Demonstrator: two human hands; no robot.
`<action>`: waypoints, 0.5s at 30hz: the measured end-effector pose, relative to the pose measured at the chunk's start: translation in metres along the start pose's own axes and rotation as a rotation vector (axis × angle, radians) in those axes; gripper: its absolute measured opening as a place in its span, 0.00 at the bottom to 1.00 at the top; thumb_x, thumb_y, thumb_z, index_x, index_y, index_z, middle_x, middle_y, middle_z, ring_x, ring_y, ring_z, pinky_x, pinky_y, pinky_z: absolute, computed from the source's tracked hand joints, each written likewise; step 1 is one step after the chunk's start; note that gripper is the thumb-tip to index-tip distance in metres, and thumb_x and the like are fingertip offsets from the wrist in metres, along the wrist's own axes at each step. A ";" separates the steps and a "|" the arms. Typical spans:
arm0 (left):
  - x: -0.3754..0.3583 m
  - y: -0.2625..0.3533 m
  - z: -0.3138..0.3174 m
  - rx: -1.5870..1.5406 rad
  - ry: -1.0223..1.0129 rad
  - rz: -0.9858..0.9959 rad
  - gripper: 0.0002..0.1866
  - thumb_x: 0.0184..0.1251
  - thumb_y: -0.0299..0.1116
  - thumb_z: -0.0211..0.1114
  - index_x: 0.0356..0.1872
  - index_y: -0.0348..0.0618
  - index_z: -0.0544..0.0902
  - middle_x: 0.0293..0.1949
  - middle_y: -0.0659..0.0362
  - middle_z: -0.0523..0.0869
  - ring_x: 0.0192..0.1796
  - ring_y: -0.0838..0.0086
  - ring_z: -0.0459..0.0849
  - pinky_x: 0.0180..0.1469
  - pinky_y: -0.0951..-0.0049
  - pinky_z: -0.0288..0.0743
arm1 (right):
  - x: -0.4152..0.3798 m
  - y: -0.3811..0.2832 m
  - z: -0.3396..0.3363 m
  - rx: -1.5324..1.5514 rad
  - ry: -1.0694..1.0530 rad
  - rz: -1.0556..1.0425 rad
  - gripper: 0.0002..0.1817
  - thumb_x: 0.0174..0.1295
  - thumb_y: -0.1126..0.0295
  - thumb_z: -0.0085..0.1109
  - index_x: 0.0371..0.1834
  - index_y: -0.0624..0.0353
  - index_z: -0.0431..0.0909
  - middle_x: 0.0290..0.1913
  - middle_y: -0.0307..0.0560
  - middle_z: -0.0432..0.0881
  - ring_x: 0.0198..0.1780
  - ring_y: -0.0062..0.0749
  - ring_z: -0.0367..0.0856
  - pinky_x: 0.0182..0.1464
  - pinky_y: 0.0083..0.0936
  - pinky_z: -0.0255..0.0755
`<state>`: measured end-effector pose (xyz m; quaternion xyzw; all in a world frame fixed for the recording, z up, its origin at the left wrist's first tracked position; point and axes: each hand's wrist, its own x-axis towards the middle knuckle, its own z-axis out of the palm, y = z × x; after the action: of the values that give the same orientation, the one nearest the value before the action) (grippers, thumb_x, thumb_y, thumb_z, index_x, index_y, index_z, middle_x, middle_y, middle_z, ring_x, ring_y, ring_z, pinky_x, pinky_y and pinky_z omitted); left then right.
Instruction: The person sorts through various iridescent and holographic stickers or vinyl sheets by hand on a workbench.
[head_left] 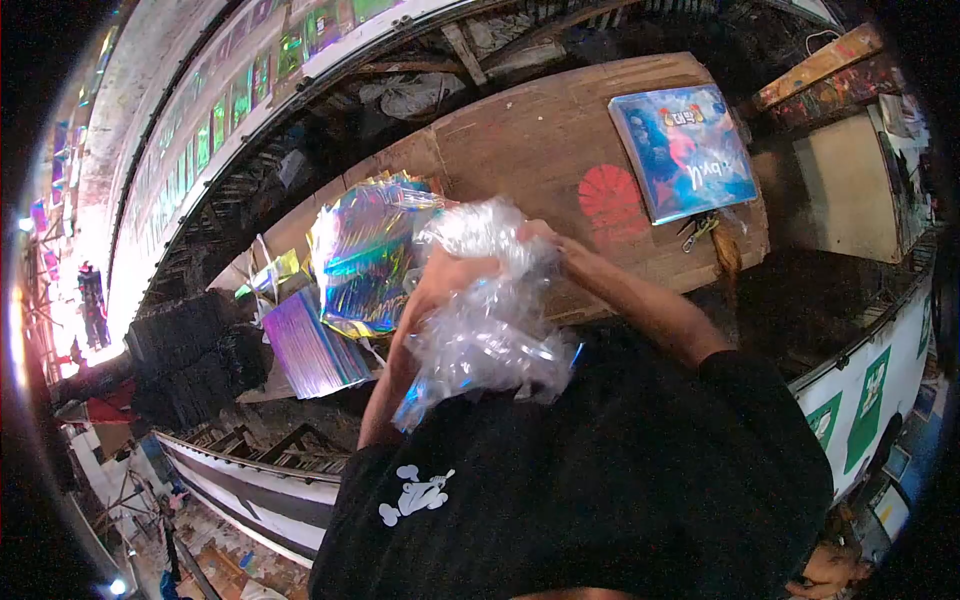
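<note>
A crumpled clear plastic bag point(490, 335) hangs between my arms, its upper part bunched above the brown board point(520, 130) and its lower part against the black shirt. My left hand point(458, 275) is closed on the bunched plastic from the left, its fingers partly covered by it. On the right side of the same bunch, my right hand point(538, 236) is closed on the plastic. Just left of my left hand lies a pile of shiny iridescent sheets point(365, 250), with a stack of purple, silvery sheets point(313, 345) beside it.
A stack of blue printed covers point(685, 150) lies at the board's right end, with a small metal tool point(700, 232) below it. A red round print point(610, 200) marks the board. Long white-edged frames point(250, 110) curve along the upper left. Another person's head point(832, 568) shows at lower right.
</note>
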<state>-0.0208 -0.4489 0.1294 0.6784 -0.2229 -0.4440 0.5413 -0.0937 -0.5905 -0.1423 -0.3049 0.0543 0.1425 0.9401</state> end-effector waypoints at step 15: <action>0.032 -0.027 0.044 0.213 0.021 0.132 0.20 0.67 0.33 0.58 0.57 0.34 0.78 0.53 0.51 0.83 0.53 0.66 0.82 0.54 0.65 0.77 | -0.102 -0.075 0.133 0.251 0.087 -0.266 0.36 0.67 0.44 0.54 0.64 0.65 0.68 0.56 0.52 0.79 0.54 0.39 0.80 0.55 0.38 0.77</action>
<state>-0.0470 -0.4888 0.0915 0.7205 -0.3073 -0.3739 0.4966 -0.1667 -0.5944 0.0266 -0.1955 0.0716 -0.0045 0.9781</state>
